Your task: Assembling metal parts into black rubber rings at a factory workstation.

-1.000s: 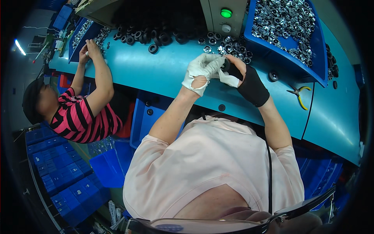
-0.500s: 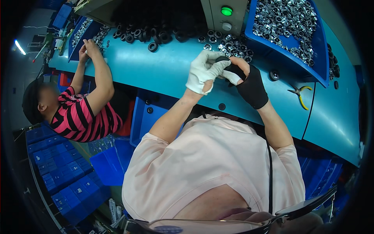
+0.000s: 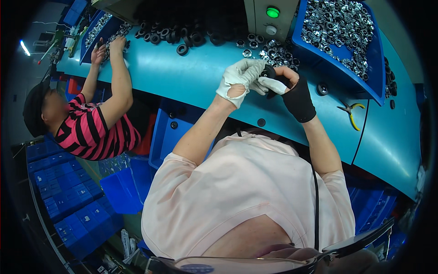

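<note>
Though partly hidden, round black piece (image 3: 268, 71) between left hand (image 3: 240, 78) and right hand (image 3: 294, 91), both clamped on it.

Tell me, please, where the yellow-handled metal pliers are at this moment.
In the head view, the yellow-handled metal pliers lie toward the right on the teal tabletop, in front of the blue bin of silvery parts, left of the dark seam.

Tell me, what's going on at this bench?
A person in pale pink holds a small dark round part above the blue-green bench with the white-gloved left hand; the black-gloved right hand is close against it. Yellow-handled pliers lie to the right, near a blue bin of shiny parts. A striped co-worker is at left.
</note>
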Motion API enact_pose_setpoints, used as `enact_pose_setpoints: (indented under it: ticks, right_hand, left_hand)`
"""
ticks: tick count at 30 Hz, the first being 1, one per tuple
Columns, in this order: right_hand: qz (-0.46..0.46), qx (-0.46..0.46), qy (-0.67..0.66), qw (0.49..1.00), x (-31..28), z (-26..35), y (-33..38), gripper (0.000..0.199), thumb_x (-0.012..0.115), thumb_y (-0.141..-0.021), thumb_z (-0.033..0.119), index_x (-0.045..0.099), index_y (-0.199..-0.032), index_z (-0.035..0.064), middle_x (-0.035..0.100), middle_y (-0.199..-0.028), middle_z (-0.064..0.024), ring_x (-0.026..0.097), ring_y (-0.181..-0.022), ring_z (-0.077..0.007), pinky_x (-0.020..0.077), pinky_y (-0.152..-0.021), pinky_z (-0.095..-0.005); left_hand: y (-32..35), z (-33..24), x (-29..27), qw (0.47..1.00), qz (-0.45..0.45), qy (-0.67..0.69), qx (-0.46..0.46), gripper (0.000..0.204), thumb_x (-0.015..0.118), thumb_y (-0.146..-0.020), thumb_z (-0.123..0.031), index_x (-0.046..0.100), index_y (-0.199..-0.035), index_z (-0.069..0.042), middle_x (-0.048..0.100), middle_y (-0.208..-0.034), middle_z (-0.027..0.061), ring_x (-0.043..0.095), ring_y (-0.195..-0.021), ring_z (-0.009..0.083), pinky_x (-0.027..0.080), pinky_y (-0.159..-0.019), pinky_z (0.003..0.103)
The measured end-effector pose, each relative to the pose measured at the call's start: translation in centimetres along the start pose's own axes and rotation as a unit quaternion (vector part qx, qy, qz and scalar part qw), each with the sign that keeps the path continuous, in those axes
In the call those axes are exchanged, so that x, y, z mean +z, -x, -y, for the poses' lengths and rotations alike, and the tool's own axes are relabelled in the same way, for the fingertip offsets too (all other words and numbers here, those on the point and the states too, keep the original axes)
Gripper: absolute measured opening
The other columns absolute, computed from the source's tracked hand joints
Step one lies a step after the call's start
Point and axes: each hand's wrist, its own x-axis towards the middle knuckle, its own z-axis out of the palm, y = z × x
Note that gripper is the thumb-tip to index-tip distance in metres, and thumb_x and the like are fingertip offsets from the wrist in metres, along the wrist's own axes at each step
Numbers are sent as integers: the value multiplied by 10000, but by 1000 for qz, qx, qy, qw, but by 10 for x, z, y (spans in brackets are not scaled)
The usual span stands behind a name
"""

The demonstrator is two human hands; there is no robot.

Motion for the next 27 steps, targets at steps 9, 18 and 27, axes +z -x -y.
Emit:
enact_pose_setpoints:
  ticks: [9,18,27]
  right_hand:
    - [-84,-90,50,991,12,3,0,240,685,-799,126,608,-1000,19,614,-839,-26,584,-789,-104,464,-716,-225]
    - [-116,-121,170,971,11,-2,4,240,666,-775,63,595,-996,4,651,-817,-110,630,-728,-176,495,-655,-286]
    - [3,-203,104,974,4,4,4,502,687,-793,75,483,-1252,68,570,-1122,-52,582,-869,-107,470,-741,-248]
  left_hand:
    - [6,2,9,984,-29,-119,126,253,568,-913,-151,597,-1032,69,638,-818,97,627,-664,135,538,-608,234]
    - [16,15,13,958,-35,-191,211,236,537,-923,-110,591,-1058,75,620,-893,122,641,-768,172,546,-684,266]
    - [7,-1,1,997,56,29,-36,327,631,-874,-213,561,-1089,23,631,-873,105,625,-654,163,537,-560,265]
